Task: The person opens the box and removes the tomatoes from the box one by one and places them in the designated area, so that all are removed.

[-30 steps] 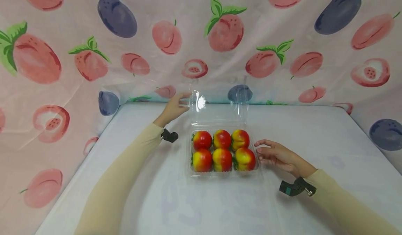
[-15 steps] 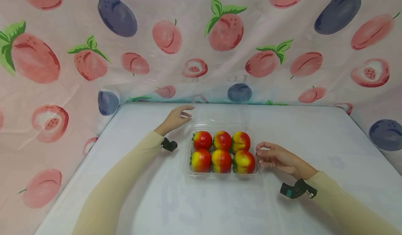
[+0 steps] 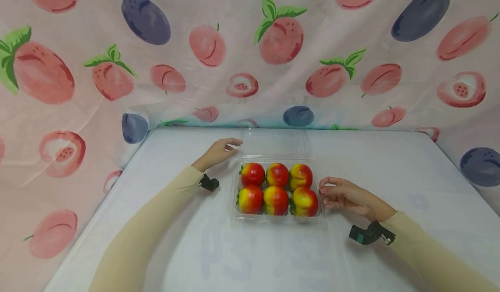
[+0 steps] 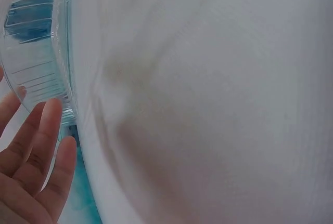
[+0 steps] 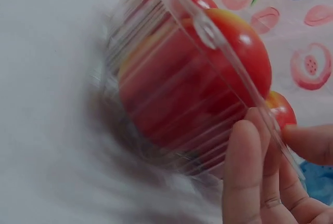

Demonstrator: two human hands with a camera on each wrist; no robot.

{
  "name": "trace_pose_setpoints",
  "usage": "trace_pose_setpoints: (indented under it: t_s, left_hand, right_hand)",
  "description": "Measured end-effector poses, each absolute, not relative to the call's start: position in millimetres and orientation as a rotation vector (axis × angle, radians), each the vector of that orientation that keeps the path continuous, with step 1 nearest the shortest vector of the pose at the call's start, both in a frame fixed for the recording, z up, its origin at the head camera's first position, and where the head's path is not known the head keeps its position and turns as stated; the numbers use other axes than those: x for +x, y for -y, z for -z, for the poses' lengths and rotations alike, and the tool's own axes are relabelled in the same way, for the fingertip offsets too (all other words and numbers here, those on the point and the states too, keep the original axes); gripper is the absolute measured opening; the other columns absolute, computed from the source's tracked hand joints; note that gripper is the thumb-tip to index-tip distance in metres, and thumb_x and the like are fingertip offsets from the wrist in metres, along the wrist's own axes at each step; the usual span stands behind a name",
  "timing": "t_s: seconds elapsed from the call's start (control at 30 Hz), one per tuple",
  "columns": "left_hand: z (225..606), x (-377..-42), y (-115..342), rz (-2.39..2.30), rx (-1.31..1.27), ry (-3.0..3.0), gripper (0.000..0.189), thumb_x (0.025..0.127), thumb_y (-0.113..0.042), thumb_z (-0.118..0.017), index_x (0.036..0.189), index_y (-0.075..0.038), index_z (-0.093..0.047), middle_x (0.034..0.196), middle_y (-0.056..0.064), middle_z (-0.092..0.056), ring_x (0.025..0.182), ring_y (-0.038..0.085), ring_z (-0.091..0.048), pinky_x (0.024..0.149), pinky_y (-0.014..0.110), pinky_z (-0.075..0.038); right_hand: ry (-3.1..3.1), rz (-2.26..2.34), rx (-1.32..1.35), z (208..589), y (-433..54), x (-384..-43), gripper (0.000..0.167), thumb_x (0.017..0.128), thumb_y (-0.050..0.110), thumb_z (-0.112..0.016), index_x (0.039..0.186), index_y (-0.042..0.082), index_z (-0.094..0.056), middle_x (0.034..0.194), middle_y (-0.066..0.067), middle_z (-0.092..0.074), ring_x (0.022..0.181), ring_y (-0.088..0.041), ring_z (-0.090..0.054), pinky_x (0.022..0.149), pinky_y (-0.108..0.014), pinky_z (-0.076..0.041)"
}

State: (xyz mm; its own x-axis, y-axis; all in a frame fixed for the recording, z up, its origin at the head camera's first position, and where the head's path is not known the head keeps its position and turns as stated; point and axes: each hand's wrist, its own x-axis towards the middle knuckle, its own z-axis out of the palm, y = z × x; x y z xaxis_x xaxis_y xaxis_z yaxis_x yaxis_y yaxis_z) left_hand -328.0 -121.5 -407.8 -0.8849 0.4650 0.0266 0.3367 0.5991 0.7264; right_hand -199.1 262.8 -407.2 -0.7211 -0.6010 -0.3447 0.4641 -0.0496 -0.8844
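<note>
Where the clear clamshell lid (image 3: 275,145) lies beyond its tray (image 3: 279,218), we log left hand (image 3: 218,152) nearer, fingers loosely extended, gripping nothing, right hand (image 3: 351,198) pinching the tray's right rim.

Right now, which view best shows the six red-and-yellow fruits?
Head: all six fruits are countable at once in the clear tray. Right wrist: one large and close, partly seen through the tray, others partial or hidden. Left wrist: none visible.
</note>
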Motion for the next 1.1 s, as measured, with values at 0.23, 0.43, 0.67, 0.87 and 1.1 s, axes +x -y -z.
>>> trace_pose_setpoints:
  t_s: [0.23,0.43,0.67,0.87,1.1]
  left_hand:
    - [406.6,-327.6,122.5,-1.149,0.669,-2.648,0.037,0.094,-0.014,-0.052,0.130,-0.004,-0.053,0.133,0.016,-0.055,0.115,0.033,-0.056,0.100,0.045,-0.046]
    - [406.1,-328.3,119.9,-1.151,0.663,-2.642,0.037,0.094,-0.013,-0.053,0.130,-0.005,-0.054,0.133,0.014,-0.056,0.115,0.032,-0.056,0.101,0.045,-0.046]
    - [407.4,-330.1,116.5,-1.153,0.689,-2.655,0.037,0.094,-0.014,-0.053,0.129,-0.003,-0.054,0.132,0.015,-0.057,0.113,0.033,-0.058,0.100,0.044,-0.046]
    - [407.8,-331.9,113.1,-1.154,0.710,-2.662,0.037,0.093,-0.014,-0.053,0.129,-0.003,-0.055,0.131,0.015,-0.057,0.112,0.032,-0.059,0.100,0.043,-0.047]
    - [407.4,-331.8,113.7,-1.137,0.721,-2.681,0.038,0.093,-0.015,-0.055,0.129,-0.003,-0.054,0.131,0.017,-0.056,0.112,0.032,-0.059,0.099,0.043,-0.048]
  right_hand:
    - [-1.555,1.840,-0.102,402.5,-265.1,-206.6,0.014,0.100,0.012,-0.041,0.103,0.013,-0.055,0.089,0.004,-0.066,0.077,-0.009,-0.064,0.076,-0.022,-0.057]
    - [-1.572,1.866,-0.027,399.3,-266.0,-214.5,0.013,0.100,0.012,-0.043,0.105,0.013,-0.055,0.090,0.003,-0.066,0.078,-0.009,-0.064,0.076,-0.021,-0.057]
    - [-1.781,1.775,-0.024,394.9,-269.8,-228.0,0.013,0.097,0.017,-0.050,0.108,0.011,-0.053,0.090,0.005,-0.064,0.079,-0.008,-0.063,0.078,-0.019,-0.056]
    - [-1.795,1.706,-0.066,396.0,-279.3,-242.2,0.014,0.098,0.015,-0.049,0.110,0.009,-0.051,0.090,0.005,-0.065,0.081,-0.009,-0.062,0.077,-0.019,-0.056]
    - [-1.744,1.718,-0.101,399.3,-284.5,-250.3,0.012,0.098,0.013,-0.049,0.108,0.010,-0.052,0.089,0.004,-0.066,0.080,-0.009,-0.063,0.078,-0.019,-0.056]
